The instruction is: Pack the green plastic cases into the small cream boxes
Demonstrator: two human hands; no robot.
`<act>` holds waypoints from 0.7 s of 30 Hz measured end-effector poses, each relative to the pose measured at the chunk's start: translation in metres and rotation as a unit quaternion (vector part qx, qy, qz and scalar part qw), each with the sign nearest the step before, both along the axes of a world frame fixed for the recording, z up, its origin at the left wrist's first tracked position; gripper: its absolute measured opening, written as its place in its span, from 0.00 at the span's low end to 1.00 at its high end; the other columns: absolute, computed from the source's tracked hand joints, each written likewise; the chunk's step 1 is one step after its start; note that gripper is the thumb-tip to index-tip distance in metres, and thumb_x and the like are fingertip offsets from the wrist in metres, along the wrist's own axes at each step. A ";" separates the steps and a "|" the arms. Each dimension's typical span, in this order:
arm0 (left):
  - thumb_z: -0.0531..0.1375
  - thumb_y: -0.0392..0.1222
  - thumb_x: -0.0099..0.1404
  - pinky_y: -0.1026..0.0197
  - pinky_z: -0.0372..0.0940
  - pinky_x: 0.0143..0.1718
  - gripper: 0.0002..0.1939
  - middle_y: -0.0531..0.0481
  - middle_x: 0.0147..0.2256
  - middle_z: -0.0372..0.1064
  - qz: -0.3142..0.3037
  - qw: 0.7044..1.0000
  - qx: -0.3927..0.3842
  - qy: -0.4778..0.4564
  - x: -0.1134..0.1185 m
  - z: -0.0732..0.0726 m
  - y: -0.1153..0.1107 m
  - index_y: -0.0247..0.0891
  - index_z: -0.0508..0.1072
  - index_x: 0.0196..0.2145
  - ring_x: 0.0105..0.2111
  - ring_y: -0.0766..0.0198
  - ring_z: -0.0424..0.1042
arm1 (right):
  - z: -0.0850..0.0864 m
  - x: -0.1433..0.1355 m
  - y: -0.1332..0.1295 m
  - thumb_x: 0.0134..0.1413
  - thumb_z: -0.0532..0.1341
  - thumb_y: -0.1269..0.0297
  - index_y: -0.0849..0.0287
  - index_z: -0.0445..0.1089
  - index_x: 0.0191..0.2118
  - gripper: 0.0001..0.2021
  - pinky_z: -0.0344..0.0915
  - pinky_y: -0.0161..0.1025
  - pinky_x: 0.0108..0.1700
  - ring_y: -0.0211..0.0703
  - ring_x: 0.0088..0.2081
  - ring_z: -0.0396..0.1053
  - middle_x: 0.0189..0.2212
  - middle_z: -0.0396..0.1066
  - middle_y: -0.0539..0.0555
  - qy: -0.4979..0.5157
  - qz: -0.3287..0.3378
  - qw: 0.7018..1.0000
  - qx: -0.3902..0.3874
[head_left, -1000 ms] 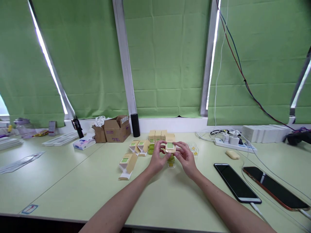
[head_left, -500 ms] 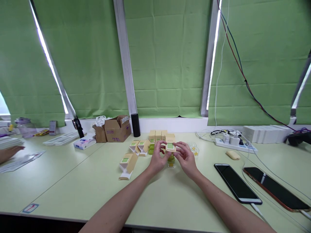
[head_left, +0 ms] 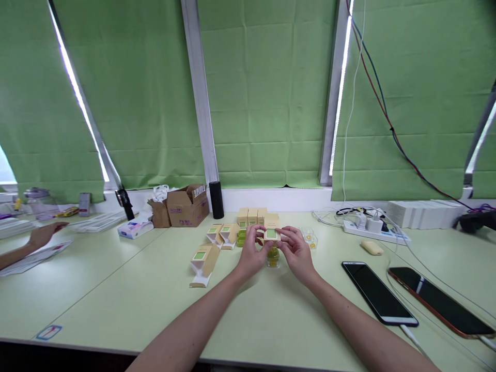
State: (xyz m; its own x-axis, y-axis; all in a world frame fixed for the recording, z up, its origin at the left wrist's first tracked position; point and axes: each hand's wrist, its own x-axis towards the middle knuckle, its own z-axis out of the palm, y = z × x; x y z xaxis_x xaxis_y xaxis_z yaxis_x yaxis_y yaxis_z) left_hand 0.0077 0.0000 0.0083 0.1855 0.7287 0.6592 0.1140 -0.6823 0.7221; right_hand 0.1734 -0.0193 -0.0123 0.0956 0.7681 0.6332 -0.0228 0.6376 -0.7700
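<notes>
Between my two hands is a small cream-coloured carton with a green square on it. My left hand grips its left side, fingers closed on the edge. On the opposite side my right hand pinches it too. Just below the carton, on the table, stands a small clear jar with yellow-green contents, partly hidden by my fingers. An opened carton lies to the left with its flap out. Two more opened cartons lie behind it. A row of upright cartons stands beyond my hands.
Clear plastic pieces lie right of my hands. Two phones on cables, an earbud-like case and a power strip occupy the right side. A cardboard box and black cylinder stand behind. Another person's hand is far left.
The other person's hand at the far left has reached further right over the papers. My hands hold the carton in nearly the same place, with its lower edge looking slightly different.
</notes>
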 end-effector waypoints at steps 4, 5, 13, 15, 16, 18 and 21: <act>0.63 0.48 0.68 0.52 0.66 0.50 0.18 0.43 0.51 0.64 0.003 1.000 0.019 0.008 -0.001 0.001 -0.002 0.44 0.65 0.52 0.49 0.55 0.69 | -0.001 0.000 0.000 0.60 0.66 0.50 0.47 0.75 0.55 0.19 0.74 0.49 0.56 0.43 0.45 0.75 0.57 0.58 0.56 -0.017 -0.003 1.000 0.006; 0.63 0.48 0.68 0.51 0.66 0.52 0.18 0.43 0.52 0.64 0.010 1.000 0.026 0.008 -0.002 0.002 -0.003 0.44 0.65 0.53 0.52 0.54 0.69 | 0.000 0.000 0.000 0.60 0.66 0.51 0.46 0.74 0.56 0.19 0.73 0.50 0.57 0.45 0.48 0.75 0.58 0.58 0.57 -0.027 -0.010 1.000 0.010; 0.61 0.49 0.70 0.45 0.61 0.57 0.20 0.41 0.57 0.66 0.075 0.995 0.059 0.029 -0.002 0.009 -0.008 0.45 0.68 0.57 0.58 0.48 0.64 | 0.005 -0.003 -0.017 0.63 0.63 0.58 0.43 0.73 0.59 0.19 0.55 0.63 0.69 0.59 0.68 0.58 0.73 0.48 0.54 -0.153 -0.049 0.985 0.061; 0.61 0.50 0.71 0.44 0.59 0.60 0.22 0.40 0.59 0.65 0.084 0.994 0.061 0.024 -0.002 0.008 -0.006 0.46 0.67 0.59 0.61 0.48 0.61 | 0.006 -0.004 -0.020 0.63 0.62 0.60 0.43 0.70 0.62 0.22 0.52 0.63 0.71 0.59 0.71 0.53 0.73 0.47 0.53 -0.171 -0.035 0.982 0.079; 0.61 0.50 0.71 0.44 0.57 0.61 0.22 0.40 0.60 0.64 0.086 0.994 0.059 0.018 -0.003 0.007 -0.005 0.46 0.67 0.60 0.63 0.48 0.60 | 0.006 -0.004 -0.021 0.63 0.62 0.61 0.43 0.69 0.64 0.23 0.51 0.63 0.71 0.58 0.72 0.50 0.73 0.47 0.53 -0.175 -0.028 0.980 0.085; 0.61 0.50 0.70 0.44 0.57 0.62 0.23 0.40 0.62 0.61 0.092 0.994 0.052 0.004 -0.004 0.004 -0.001 0.46 0.67 0.61 0.65 0.48 0.58 | 0.007 -0.004 -0.022 0.63 0.62 0.63 0.43 0.66 0.65 0.25 0.51 0.62 0.71 0.57 0.73 0.47 0.73 0.49 0.52 -0.182 -0.018 0.978 0.097; 0.61 0.53 0.70 0.47 0.62 0.58 0.23 0.39 0.61 0.62 0.112 0.993 0.034 0.005 -0.005 0.001 0.005 0.44 0.69 0.59 0.62 0.48 0.61 | 0.009 -0.004 -0.023 0.64 0.60 0.64 0.43 0.64 0.67 0.26 0.49 0.62 0.72 0.55 0.74 0.45 0.73 0.50 0.51 -0.200 -0.015 0.972 0.120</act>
